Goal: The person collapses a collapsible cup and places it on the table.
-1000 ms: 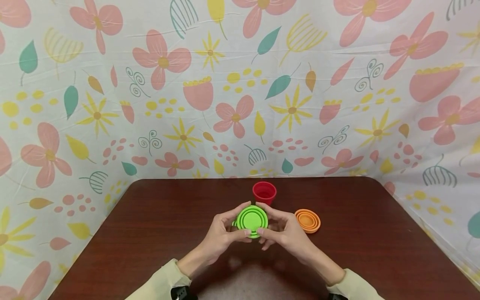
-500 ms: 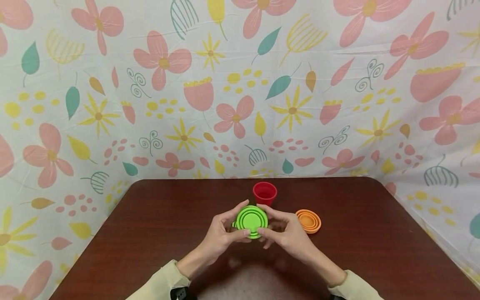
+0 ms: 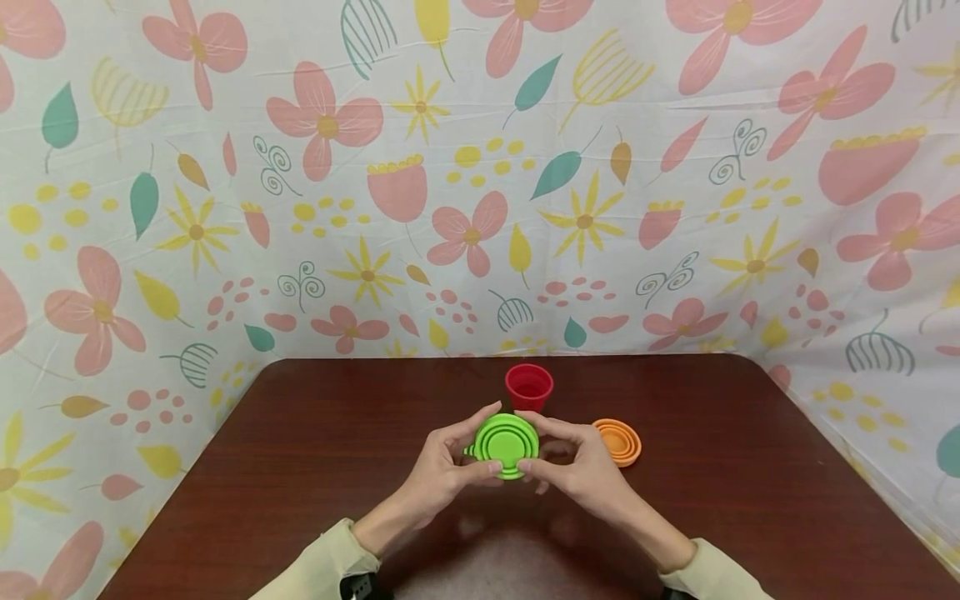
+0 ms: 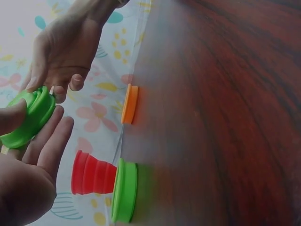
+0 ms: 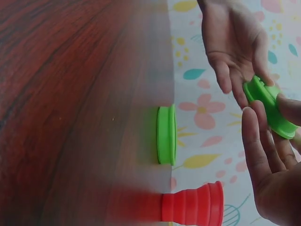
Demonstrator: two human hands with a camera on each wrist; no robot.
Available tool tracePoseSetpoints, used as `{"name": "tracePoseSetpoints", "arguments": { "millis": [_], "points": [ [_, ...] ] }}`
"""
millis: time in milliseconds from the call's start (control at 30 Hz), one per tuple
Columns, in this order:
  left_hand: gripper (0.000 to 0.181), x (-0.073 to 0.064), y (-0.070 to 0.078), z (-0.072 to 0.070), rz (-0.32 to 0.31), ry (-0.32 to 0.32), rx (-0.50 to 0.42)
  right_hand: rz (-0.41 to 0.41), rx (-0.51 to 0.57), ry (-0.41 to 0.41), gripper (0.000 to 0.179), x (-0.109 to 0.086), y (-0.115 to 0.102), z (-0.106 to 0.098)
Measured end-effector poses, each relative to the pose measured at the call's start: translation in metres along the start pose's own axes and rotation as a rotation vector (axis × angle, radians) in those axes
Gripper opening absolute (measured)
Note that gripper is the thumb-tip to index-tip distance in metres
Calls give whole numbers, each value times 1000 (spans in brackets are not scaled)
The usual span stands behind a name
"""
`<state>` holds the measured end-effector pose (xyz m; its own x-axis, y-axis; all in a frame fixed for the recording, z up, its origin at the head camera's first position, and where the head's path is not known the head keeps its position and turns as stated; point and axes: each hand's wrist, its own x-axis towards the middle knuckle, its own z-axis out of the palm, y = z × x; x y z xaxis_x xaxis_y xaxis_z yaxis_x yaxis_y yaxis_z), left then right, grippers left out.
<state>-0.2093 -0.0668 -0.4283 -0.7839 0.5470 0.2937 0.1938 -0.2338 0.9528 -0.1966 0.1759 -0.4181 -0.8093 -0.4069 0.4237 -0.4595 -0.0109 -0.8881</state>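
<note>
Both hands hold a flattened green collapsible cup above the table, its concentric rings turned toward me. My left hand pinches its left side and my right hand its right side. Each thumb presses the lower front edge, with fingers behind or at the rim. A small green tab pokes out at the cup's left. Beyond the hands a red collapsible cup stands extended on the table, mouth up. Another green flattened cup shows in both wrist views; in the head view the hands hide it.
To the right of my right hand lies a flattened orange collapsible cup. The dark brown wooden table has rounded far corners. Behind it hangs a white cloth with printed flowers and leaves.
The held green cup has tilted slightly and shifted a little to the right between the fingers. Both hands stay in nearly the same place; the cups on the table have not moved.
</note>
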Motion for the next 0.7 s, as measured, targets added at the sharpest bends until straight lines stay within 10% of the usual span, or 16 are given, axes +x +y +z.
{"name": "tracePoseSetpoints", "arguments": {
  "millis": [700],
  "points": [
    [58,1,7,-2,-36,-31,-98,-357,-242,118,53,0,-8,7]
  ]
}}
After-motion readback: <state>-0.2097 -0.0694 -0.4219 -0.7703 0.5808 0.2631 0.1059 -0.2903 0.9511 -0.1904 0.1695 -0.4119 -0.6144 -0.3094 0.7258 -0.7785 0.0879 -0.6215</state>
